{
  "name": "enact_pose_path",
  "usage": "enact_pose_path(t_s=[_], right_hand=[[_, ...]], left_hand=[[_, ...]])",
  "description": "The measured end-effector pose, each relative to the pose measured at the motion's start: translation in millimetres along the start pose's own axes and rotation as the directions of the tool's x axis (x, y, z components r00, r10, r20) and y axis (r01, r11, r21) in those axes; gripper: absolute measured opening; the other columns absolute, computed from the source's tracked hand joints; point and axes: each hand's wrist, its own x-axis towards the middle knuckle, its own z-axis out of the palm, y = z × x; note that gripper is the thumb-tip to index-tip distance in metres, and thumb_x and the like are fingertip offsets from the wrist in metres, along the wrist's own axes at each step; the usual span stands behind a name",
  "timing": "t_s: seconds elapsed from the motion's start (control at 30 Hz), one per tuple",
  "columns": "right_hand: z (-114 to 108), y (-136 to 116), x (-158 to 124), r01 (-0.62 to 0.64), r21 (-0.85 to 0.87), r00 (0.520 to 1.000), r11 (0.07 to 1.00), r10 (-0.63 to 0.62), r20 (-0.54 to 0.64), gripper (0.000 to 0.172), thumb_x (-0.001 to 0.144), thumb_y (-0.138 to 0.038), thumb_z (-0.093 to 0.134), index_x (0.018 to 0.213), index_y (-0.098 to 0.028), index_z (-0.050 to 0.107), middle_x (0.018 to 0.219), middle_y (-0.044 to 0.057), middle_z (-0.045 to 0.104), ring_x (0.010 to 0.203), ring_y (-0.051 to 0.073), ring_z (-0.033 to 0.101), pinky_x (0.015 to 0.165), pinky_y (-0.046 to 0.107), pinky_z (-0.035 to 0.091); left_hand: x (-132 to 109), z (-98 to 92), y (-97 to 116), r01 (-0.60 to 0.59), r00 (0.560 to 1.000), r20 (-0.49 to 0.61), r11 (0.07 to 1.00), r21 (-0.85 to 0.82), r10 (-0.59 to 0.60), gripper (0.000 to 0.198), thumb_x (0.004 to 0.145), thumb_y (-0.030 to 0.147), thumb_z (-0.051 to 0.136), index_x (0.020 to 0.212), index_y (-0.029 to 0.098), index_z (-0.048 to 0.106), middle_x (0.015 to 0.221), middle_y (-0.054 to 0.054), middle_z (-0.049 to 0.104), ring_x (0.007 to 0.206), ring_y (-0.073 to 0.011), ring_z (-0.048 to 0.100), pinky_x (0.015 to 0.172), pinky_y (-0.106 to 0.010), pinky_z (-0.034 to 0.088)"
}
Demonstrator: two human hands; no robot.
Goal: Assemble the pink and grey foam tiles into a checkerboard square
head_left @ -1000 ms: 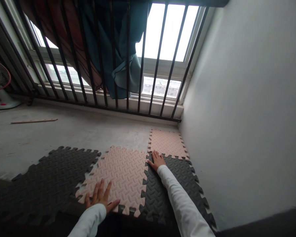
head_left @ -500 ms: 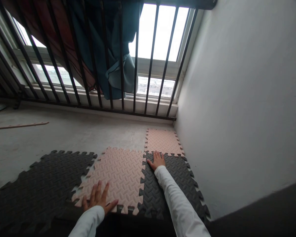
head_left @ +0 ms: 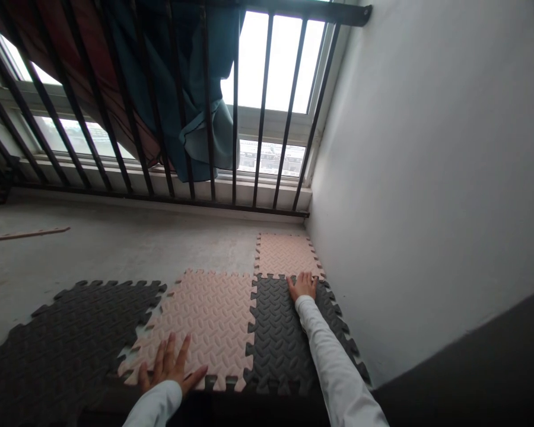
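Observation:
My left hand (head_left: 169, 365) lies with spread fingers on the near left part of a pink foam mat tile (head_left: 209, 314). To its right, a black foam mat tile (head_left: 273, 332) meets the pink one along a toothed edge. My right hand (head_left: 303, 287) rests open at the far edge of that black tile, its fingertips at the seam with a smaller-looking pink foam mat tile (head_left: 287, 254) behind. Another black foam mat tile (head_left: 75, 332) lies to the left, with a gap showing pale floor between it and the pink tile. Both hands hold nothing.
A white wall (head_left: 427, 178) runs along the right side, close to the tiles. Dark metal railing (head_left: 235, 130) stands at the back before a window, with a blue-green cloth (head_left: 160, 89) hanging behind it. A thin pink strip (head_left: 26, 235) lies on the grey floor (head_left: 129, 237) at left.
My right hand has slid to the right along the seam between the black tile and the far pink tile. My left hand stays on the near pink tile. The view has shifted slightly.

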Motion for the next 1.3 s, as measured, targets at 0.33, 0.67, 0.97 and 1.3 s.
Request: enact_pose_path(t_s=[0.33, 0.67, 0.97, 1.3], right_hand=[[-9, 37, 15, -0.089, -0.013, 0.995, 0.996, 0.089, 0.042, 0.074, 0.077, -0.054, 0.021, 0.128, 0.001, 0.021, 0.135, 0.016, 0.022, 0.124, 0.024, 0.015, 0.100, 0.035, 0.008], [-22, 7, 17, 0.045, -0.052, 0.982, 0.998, -0.034, 0.188, 0.073, 0.076, -0.056, 0.024, 0.129, -0.006, 0.021, 0.135, 0.018, 0.020, 0.124, 0.026, 0.016, 0.099, 0.040, 0.010], [6, -87, -21, 0.475, 0.144, 0.835, 0.868, -0.497, 0.237, 0.070, 0.073, -0.058, 0.027, 0.131, -0.018, 0.018, 0.139, 0.009, 0.009, 0.127, 0.022, 0.005, 0.101, 0.040, 0.006], [-7, -91, -26, 0.443, 0.154, 0.797, 0.883, -0.467, 0.384, 0.082, 0.065, -0.062, 0.040, 0.130, -0.018, 0.020, 0.139, 0.015, 0.005, 0.126, 0.026, 0.002, 0.100, 0.044, 0.008]], left_hand=[[1, 0.4, -1, 0.000, 1.000, 0.007, 1.000, -0.026, 0.000, 0.076, 0.060, 0.067, 0.035, 0.126, 0.030, 0.030, 0.140, -0.004, 0.015, 0.126, -0.0235, 0.010, 0.097, -0.049, 0.007], [2, 2.8, -3, -0.017, 1.000, 0.019, 0.999, -0.035, 0.017, 0.077, 0.060, 0.069, 0.035, 0.126, 0.029, 0.030, 0.140, -0.005, 0.015, 0.126, -0.0247, 0.009, 0.097, -0.050, 0.006], [0, -1.8, -2, -0.014, 1.000, 0.020, 1.000, -0.027, 0.014, 0.077, 0.058, 0.070, 0.035, 0.125, 0.030, 0.031, 0.139, -0.004, 0.016, 0.126, -0.0258, 0.010, 0.097, -0.051, 0.005], [1, -2.5, -1, -0.023, 0.999, 0.023, 0.998, -0.051, 0.024, 0.078, 0.059, 0.069, 0.036, 0.126, 0.029, 0.029, 0.139, -0.006, 0.015, 0.126, -0.0263, 0.008, 0.097, -0.053, 0.004]])
